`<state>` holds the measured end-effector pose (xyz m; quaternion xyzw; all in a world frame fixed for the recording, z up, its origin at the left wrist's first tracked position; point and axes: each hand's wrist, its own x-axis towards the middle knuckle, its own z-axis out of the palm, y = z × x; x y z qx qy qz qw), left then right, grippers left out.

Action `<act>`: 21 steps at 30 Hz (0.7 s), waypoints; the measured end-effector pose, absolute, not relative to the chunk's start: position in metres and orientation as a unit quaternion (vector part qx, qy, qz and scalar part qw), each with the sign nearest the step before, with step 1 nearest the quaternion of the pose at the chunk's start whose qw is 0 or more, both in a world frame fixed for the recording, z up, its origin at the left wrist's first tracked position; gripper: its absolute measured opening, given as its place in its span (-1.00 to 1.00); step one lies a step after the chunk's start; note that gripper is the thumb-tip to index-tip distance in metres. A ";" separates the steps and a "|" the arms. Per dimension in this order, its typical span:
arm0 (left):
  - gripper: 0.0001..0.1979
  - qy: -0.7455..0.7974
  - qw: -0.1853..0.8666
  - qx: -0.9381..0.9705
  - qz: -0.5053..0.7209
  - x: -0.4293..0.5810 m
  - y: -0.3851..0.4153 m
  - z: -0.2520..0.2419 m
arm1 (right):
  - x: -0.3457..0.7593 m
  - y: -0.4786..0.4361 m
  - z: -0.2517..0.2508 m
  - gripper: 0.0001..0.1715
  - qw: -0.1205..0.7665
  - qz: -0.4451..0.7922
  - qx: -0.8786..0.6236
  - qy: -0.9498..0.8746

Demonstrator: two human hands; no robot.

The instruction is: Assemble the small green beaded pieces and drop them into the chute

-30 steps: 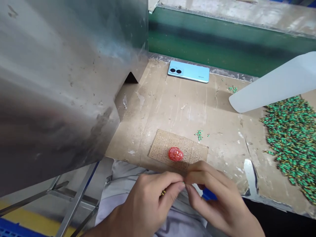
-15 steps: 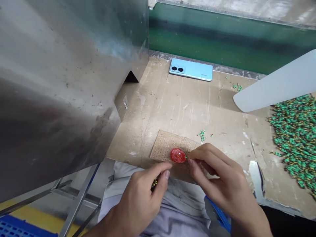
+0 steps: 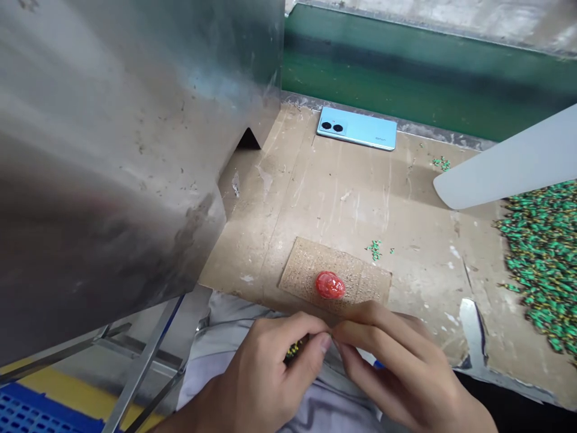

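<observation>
My left hand (image 3: 283, 367) is closed, with small black-and-yellow pieces (image 3: 293, 350) showing in the hollow between thumb and curled fingers. Its thumb and index fingertips meet those of my right hand (image 3: 396, 364) just in front of the board's near edge. The right hand is pinched; the small green piece it held half a second ago is hidden at the fingertips. Beyond both hands, a glossy red blob (image 3: 330, 285) sits on a flat, speckled tan board (image 3: 367, 278), with no finger touching it.
A large heap of green-and-yellow pieces (image 3: 541, 264) covers the right side of the worktop (image 3: 306, 204). Over it slants a whitish tube-like object (image 3: 509, 157). A light-blue phone (image 3: 358, 129) lies at the back. A metal housing (image 3: 148, 150) rises at left.
My right hand has drawn back from the red blob toward me, bringing its fingertips to those of my left hand. The left hand has moved slightly right. The view has shifted a little.
</observation>
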<state>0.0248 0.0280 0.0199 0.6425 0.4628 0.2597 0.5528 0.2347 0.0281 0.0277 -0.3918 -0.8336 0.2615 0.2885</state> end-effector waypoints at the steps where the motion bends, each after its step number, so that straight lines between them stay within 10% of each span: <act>1: -0.79 0.458 0.548 0.647 0.267 0.025 0.029 0.020 | 0.235 0.028 0.030 -0.83 0.286 0.264 -0.391 -0.834; 21: -0.69 0.509 0.383 0.726 0.260 0.023 0.022 0.002 | 0.241 0.056 0.035 -0.88 0.175 0.173 -0.480 -0.842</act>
